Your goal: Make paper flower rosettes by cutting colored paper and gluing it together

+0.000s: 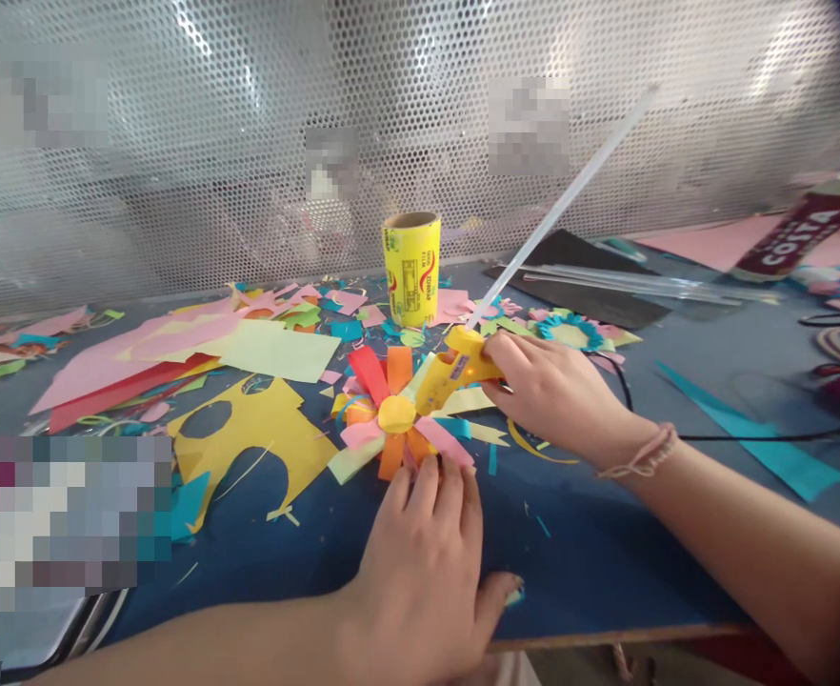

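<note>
Wrapped around a yellow hot glue gun (pixel 447 376) is my right hand (pixel 555 386). A long clear glue stick (pixel 570 195) rises out of the gun's back end. The gun's nozzle points down and left at a paper flower (pixel 396 415) with a yellow round centre and red, orange, pink and pale green strip petals. My left hand (pixel 427 548) lies palm down in front of the flower, thumb apart, its fingertips on the lower petals. Left of the flower lies a yellow paper sheet (pixel 277 438) with round cut-outs.
A yellow cardboard tube (pixel 411 272) stands behind the flower. Pink paper (pixel 141 353) and scraps cover the left and back. Clear glue sticks (pixel 641 284) rest on black paper (pixel 591 252). A black cord (pixel 749 438) runs right. Perforated metal (pixel 249 143) closes off the back.
</note>
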`<state>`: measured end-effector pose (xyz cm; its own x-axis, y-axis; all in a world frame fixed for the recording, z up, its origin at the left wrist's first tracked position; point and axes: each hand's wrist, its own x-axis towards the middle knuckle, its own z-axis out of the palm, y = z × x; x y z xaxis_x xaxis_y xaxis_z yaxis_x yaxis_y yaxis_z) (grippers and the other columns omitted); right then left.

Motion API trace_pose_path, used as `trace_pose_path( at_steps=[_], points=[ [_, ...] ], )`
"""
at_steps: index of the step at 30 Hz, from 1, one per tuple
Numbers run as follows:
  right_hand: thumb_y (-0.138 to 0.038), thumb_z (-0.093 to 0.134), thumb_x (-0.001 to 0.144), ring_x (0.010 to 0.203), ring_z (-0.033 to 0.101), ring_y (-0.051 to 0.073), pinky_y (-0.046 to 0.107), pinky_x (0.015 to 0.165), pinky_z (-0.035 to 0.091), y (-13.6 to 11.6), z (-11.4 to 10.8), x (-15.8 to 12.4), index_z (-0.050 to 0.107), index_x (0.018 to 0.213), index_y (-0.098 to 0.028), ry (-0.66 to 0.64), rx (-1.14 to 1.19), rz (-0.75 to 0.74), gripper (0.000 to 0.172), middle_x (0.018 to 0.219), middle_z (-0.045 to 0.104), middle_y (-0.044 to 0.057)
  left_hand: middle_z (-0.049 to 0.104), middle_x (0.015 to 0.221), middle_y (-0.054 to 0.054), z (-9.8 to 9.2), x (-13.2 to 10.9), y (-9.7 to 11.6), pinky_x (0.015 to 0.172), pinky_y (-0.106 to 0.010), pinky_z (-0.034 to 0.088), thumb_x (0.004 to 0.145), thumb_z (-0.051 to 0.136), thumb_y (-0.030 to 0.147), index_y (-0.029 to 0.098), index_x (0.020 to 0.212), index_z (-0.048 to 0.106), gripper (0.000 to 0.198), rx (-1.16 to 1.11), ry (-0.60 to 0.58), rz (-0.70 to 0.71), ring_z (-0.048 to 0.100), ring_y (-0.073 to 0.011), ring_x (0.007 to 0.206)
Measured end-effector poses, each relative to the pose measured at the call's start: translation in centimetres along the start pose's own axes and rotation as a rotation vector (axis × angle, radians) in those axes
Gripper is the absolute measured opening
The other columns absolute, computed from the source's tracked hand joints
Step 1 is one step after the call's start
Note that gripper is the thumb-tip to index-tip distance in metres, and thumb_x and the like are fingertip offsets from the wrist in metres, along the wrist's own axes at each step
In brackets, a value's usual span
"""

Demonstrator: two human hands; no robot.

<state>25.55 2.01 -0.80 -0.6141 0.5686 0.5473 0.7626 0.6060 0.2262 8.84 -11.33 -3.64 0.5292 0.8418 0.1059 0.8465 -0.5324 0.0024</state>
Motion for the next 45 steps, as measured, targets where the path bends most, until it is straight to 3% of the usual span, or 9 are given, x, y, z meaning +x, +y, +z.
trace_pose_path(
  at_steps=[22, 45],
  points=[
    [-0.017, 0.044, 0.081, 0.075, 0.056, 0.019, 0.028, 0.061, 0.036, -0.9, 0.2, -0.4, 0.048, 0.08, -0.019, 0.062, 0.041, -0.053, 0.005, 0.079, 0.061, 0.007, 0.041, 0.139, -0.022, 0.3, -0.3, 0.1, 0.103, -0.053, 0.026, 0.088, 0.028, 0.056, 0.006, 0.138, 0.037, 0.071, -0.003, 0.037, -0.011, 0.035, -0.0378, 0.128],
    [-0.013, 0.043, 0.081, 0.063, 0.052, 0.015, 0.026, 0.057, 0.032, -2.2, 0.1, 0.5, 0.047, 0.075, -0.019, 0.184, -0.034, -0.13, 0.009, 0.07, 0.058, 0.003, 0.045, 0.135, -0.022, 0.2, -0.3, 0.2, 0.102, -0.052, 0.027, 0.09, 0.025, 0.053, 0.003, 0.134, 0.042, 0.069, 0.067, 0.076, -0.003, 0.04, -0.0357, 0.124]
  ],
)
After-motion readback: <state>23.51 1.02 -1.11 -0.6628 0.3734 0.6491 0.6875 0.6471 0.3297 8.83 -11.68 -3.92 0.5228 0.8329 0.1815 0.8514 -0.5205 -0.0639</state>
